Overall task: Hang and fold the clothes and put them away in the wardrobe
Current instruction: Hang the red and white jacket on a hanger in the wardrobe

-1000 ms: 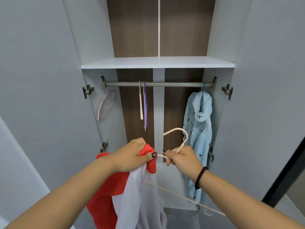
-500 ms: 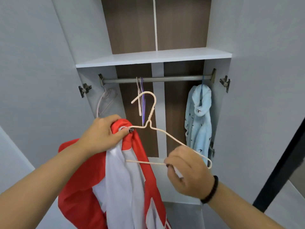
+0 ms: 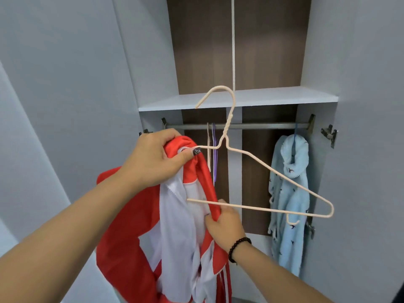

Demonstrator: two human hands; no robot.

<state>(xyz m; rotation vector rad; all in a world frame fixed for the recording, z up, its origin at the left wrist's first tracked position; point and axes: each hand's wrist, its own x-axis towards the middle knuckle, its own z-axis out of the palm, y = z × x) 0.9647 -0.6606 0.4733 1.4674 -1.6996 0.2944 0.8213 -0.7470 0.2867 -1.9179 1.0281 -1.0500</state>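
Person stands facing open wardrobe (image 3: 317,62). Left hand (image 3: 153,158) raised, fingers curled round the bunched collar of a red and white jacket (image 3: 175,226); thumb presses the cloth at the spot where the left end of a cream wire hanger (image 3: 282,176) enters it. Jacket hangs down from that grip, in front of the wardrobe, not yet on the rail. Hanger upright, hook uppermost, level with the white shelf (image 3: 273,97); its left shoulder sits inside the collar, its right shoulder sticks out bare to the right. Right hand (image 3: 225,224), black bead bracelet (image 3: 239,248) at the wrist, grips the red front edge of the jacket just under the hanger's bottom bar, fingers closed on the cloth. Behind: metal rail (image 3: 262,126) carrying a light blue patterned garment (image 3: 288,193) at the right end, plus bare pale and purple hangers (image 3: 213,149) near the middle.
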